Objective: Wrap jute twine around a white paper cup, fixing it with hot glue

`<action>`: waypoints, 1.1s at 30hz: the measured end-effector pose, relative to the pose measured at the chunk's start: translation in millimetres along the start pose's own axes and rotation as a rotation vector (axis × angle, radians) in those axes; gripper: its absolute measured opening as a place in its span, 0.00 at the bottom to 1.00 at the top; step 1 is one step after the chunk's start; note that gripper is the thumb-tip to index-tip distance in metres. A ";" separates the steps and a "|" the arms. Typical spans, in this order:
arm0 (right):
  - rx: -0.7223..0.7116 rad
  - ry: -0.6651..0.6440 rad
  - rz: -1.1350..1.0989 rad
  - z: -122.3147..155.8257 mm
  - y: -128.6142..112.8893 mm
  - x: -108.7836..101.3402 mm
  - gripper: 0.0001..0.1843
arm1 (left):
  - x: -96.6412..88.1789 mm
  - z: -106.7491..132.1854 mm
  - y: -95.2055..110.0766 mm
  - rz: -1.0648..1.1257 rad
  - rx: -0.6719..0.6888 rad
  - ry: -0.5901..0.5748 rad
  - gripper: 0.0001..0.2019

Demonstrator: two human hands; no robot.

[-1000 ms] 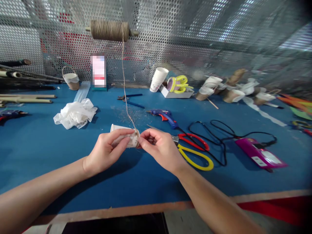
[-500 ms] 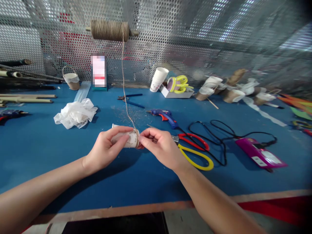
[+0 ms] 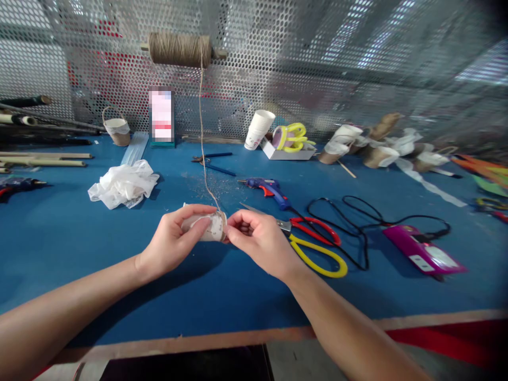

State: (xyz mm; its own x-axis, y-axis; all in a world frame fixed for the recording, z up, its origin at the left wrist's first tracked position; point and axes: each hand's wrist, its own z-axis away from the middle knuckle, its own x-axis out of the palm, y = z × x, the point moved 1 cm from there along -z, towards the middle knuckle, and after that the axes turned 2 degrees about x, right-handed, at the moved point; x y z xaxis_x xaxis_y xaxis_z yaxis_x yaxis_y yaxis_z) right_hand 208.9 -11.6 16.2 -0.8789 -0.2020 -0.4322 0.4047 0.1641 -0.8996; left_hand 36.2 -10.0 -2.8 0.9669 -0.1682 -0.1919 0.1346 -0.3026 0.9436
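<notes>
A white paper cup (image 3: 213,228) lies on its side just above the blue table, partly covered by my fingers. My left hand (image 3: 178,233) is closed around the cup's body, thumb on the near side. At the cup's right end, where twine (image 3: 202,127) is wound round it, my right hand (image 3: 256,235) pinches with thumb and fingertips. That twine comes down from a brown roll (image 3: 178,49) on a rod and meets the cup near my left fingertips. Scissors (image 3: 317,254) with red and yellow handles lie beside my right hand, their blades partly behind it.
Behind my hands lie a blue glue gun (image 3: 268,189) and pliers (image 3: 216,163). A purple power strip (image 3: 423,248) with black cable is at right. Crumpled white plastic (image 3: 125,184) lies left. Stacked cups (image 3: 260,129) and a phone (image 3: 162,116) stand at the back.
My right fingers have shifted very slightly along the end of the cup. The left hand's grip looks the same, and the twine still hangs from the roll.
</notes>
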 end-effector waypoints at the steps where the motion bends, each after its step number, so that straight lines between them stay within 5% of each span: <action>1: -0.002 0.004 0.009 0.0 0.2 0.0 0.04 | 0.1 -0.2 0.2 0.002 0.002 0.002 0.12; 8: -0.007 -0.019 -0.077 -0.2 -3.7 -1.5 0.07 | -1.3 -4.9 3.0 0.136 -0.134 0.047 0.13; 14: -0.058 0.041 0.066 3.0 -6.1 0.8 0.03 | -0.7 -5.4 2.6 0.234 -0.221 0.069 0.12; 22: -0.087 0.091 0.144 4.6 -4.4 4.5 0.03 | 0.3 -2.5 3.2 0.122 -0.103 0.048 0.12; 28: -0.071 0.009 0.046 3.4 -5.2 -0.7 0.04 | -1.1 -0.8 1.5 0.040 -0.003 0.043 0.12; 33: -0.002 0.009 -0.073 0.8 -4.1 -3.1 0.07 | 0.6 0.7 2.9 -0.079 0.206 0.010 0.10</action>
State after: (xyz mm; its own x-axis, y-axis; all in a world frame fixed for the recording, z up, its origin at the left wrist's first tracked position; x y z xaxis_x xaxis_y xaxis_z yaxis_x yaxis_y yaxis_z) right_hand 210.2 -12.4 21.2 -0.9084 -0.2046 -0.3645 0.3387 0.1507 -0.9287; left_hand 37.0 -11.7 -0.4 0.9574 -0.1277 -0.2591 0.1635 -0.4997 0.8506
